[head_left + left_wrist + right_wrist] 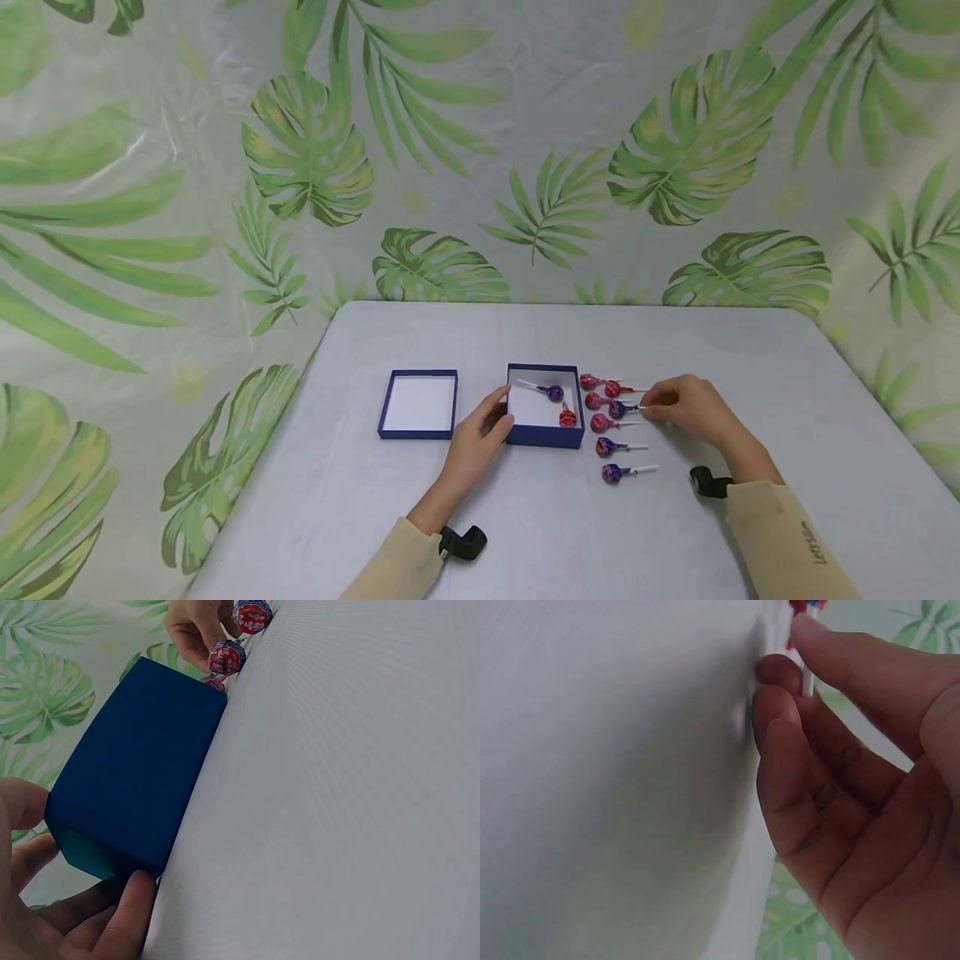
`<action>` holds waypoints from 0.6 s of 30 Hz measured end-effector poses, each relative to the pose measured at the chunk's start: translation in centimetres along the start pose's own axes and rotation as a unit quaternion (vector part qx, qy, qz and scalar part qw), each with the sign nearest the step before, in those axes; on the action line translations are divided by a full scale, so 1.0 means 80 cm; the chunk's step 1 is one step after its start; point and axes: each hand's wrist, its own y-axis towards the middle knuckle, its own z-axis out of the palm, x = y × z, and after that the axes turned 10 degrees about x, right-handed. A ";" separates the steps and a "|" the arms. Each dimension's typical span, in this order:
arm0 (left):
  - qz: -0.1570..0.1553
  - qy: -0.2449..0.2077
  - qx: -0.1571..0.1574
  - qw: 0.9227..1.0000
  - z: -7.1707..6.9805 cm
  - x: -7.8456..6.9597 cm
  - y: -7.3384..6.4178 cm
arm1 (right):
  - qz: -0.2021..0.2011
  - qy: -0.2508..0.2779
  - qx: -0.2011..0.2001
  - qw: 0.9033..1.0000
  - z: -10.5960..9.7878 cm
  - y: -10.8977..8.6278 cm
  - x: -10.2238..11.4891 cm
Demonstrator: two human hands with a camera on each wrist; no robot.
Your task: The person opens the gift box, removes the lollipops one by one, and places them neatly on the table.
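Observation:
A blue box [545, 437] with a white inside holds a purple lollipop [555, 392] and a red lollipop [567, 416]. My left hand [474, 442] rests its fingertips against the box's left side; up close, fingers [135, 907] touch that wall near the table. To the right of the box, my right hand [692, 408] pinches the white stick [808, 652] of a dark purple lollipop [617, 409] between thumb and fingertips. That lollipop sits among a column of red, pink and purple ones, its head pointing toward the box.
Left of the box lies a shallow blue-edged lid [417, 434], white inside. Nearer the front of the white table [555, 533] are two purple lollipops, one [606, 447] above another [612, 473]. A leaf-patterned sheet [555, 125] hangs behind the table.

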 end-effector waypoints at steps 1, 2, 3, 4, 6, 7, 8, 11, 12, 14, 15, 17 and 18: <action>0.001 0.000 0.001 1.000 0.000 0.000 0.000 | -0.001 -0.004 -0.003 1.000 0.001 0.001 -0.002; 0.002 -0.001 0.002 1.000 0.001 0.000 0.000 | -0.003 -0.008 -0.004 1.000 0.002 0.001 -0.003; 0.002 -0.002 0.003 1.000 0.001 0.000 0.000 | -0.005 -0.012 -0.007 1.000 0.002 0.001 -0.004; 0.003 -0.002 0.003 1.000 0.001 0.000 0.000 | -0.007 -0.015 -0.008 1.000 0.002 0.001 -0.004; 0.003 -0.004 0.003 1.000 0.001 0.000 0.000 | -0.008 -0.022 -0.012 1.000 0.002 0.002 -0.006; 0.003 -0.004 0.002 1.000 0.001 0.000 0.000 | -0.008 -0.025 -0.012 1.000 0.002 0.002 -0.007; 0.004 -0.003 0.002 1.000 0.001 0.001 0.000 | -0.007 -0.027 -0.011 1.000 0.003 0.002 -0.008; 0.005 -0.002 0.001 1.000 0.001 0.001 0.000 | -0.006 -0.031 -0.011 0.999 0.004 0.004 -0.009; 0.005 -0.002 0.002 1.000 0.001 0.001 0.000 | -0.006 -0.031 -0.011 0.999 0.004 0.005 -0.009; 0.006 -0.002 0.002 1.000 0.000 0.001 -0.001 | -0.007 -0.031 -0.011 0.999 0.004 0.006 -0.008; 0.005 -0.001 0.001 1.000 0.000 0.001 -0.001 | -0.008 -0.032 -0.011 0.999 0.004 0.006 -0.008; 0.003 0.000 0.001 1.000 0.000 0.002 -0.001 | -0.009 -0.032 -0.011 0.999 0.004 0.006 -0.007; 0.002 0.001 0.001 1.000 0.000 0.002 -0.001 | -0.009 -0.032 -0.010 0.999 0.004 0.007 -0.007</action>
